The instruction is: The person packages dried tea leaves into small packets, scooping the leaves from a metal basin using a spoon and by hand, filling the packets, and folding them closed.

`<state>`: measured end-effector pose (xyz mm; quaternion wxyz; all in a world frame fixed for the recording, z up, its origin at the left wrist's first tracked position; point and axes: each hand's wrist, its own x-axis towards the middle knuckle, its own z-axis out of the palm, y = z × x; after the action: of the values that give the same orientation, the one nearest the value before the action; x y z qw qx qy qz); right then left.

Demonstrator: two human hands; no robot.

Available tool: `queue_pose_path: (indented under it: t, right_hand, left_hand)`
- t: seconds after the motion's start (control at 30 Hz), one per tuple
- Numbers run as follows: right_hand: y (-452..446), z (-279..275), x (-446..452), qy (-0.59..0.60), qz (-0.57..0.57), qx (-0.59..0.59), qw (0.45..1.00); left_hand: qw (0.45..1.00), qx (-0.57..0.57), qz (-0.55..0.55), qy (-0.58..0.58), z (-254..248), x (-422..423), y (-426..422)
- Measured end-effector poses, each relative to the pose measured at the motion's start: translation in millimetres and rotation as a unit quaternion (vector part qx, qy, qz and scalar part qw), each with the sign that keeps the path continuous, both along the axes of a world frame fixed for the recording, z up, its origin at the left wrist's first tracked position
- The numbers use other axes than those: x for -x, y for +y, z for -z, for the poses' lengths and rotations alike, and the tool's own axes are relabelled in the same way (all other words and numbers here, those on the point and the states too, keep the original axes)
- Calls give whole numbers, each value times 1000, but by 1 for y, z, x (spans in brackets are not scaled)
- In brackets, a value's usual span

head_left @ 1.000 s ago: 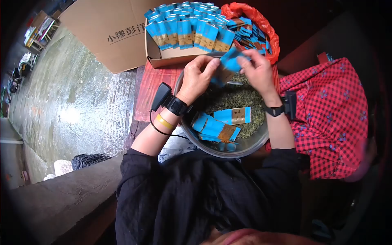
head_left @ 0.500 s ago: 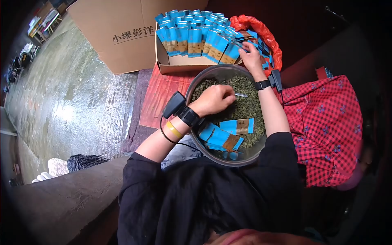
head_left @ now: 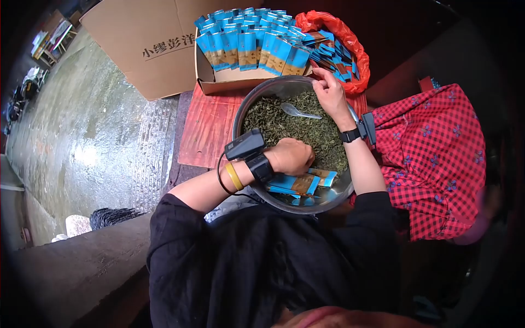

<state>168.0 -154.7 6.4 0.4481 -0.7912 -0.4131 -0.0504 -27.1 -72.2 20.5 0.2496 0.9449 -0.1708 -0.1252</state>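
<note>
A metal basin holds dried green leaves, which look like tea. A clear spoon lies on the leaves. Near the basin's front, my left hand is curled over a pile of blue-and-brown packets; its fingertips are down at the pile's upper edge and what they hold is hidden. My right hand is above the basin's right rear rim, fingers partly stretched and apart, with nothing visible in them. Beyond it, a carton tray holds rows of upright blue packets.
A red plastic bag with more packets stands right of the tray. Behind is a large cardboard flap. The basin and tray are by a red board. Red checked cloth lies to the right.
My right hand has come back from the packets in the tray to the basin rim. My left hand has moved down from the spoon to the packet pile, leaving the spoon on the leaves.
</note>
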Motion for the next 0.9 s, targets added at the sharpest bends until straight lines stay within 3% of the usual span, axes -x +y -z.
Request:
queue_pose_path:
  t: [0.1,0.23,0.33,0.37,0.43,0.5,0.7,0.73,0.8,0.87,0.9]
  right_hand:
    - [1,4,-2,14,-22,-6,1000]
    - [-2,-7,5,76,-62,-37,994]
    - [-12,-28,12,399,-209,14,893]
    - [-13,-32,14,399,-208,9,893]
    - [-18,-38,18,438,-329,55,835]
    - [-22,-40,20,422,-324,67,844]
    - [-30,-37,10,387,-333,164,844]
    - [-27,-33,10,302,-331,193,873]
    - [-26,-31,14,329,-316,195,868]
    - [-24,-33,17,385,-312,167,852]
    - [-24,-35,20,379,-279,130,873]
  left_hand:
    - [998,59,0,9,2,0,10]
    - [967,210,-102,-106,-4,-6,39]
    - [955,225,-148,-125,-2,-7,60]
    - [952,205,-177,-142,-2,-6,63]
    - [950,182,-198,-159,2,-7,68]
    - [926,233,-190,-227,9,-9,68]
    - [910,239,-253,-224,0,-8,64]
    - [908,239,-259,-227,1,-8,66]
    - [906,237,-266,-229,4,-9,69]
    - [832,366,-344,-233,9,-12,71]
    - [814,351,-370,-277,11,-15,75]
